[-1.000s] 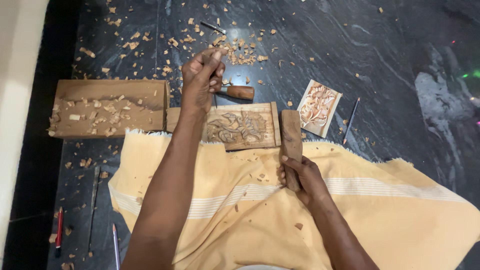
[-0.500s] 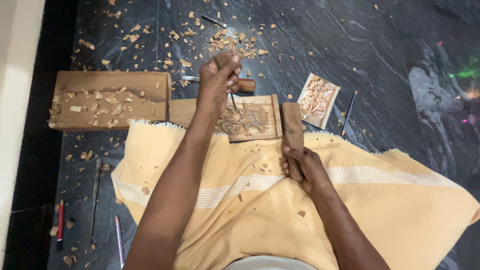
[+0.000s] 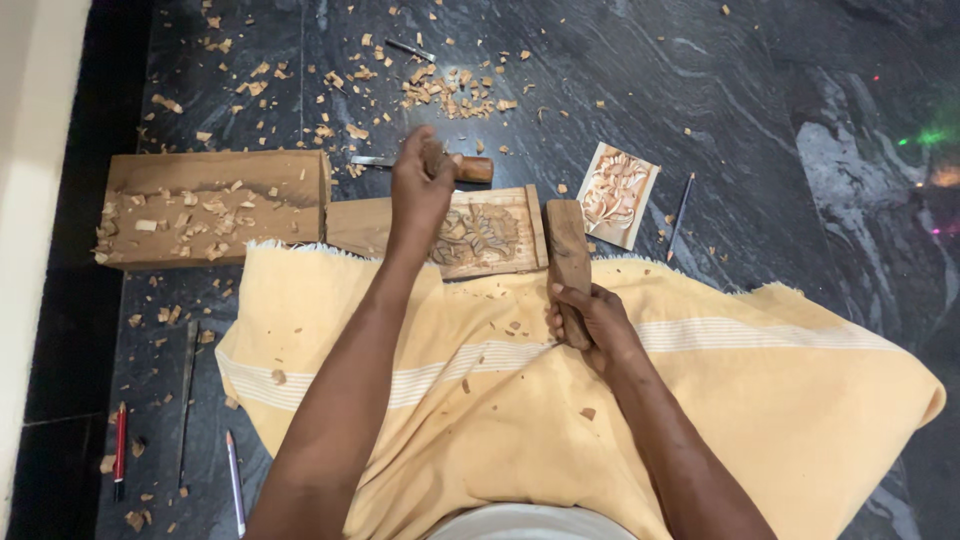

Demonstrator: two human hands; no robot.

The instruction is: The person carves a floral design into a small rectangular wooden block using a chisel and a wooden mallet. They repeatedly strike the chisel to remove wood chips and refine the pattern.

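A wooden mallet (image 3: 568,262) is being gripped by the right hand (image 3: 590,318), its fingers closed tight around the handle while the head is lying against the right end of the carved panel (image 3: 480,235). A chisel (image 3: 452,168) is being held in the closed left hand (image 3: 422,185) above the panel's relief. The panel is being rested on the dark floor (image 3: 760,120) at the edge of a yellow cloth (image 3: 760,400). A wooden block (image 3: 215,205) covered in chips is lying to the left, and a small carved tile (image 3: 615,193) to the right.
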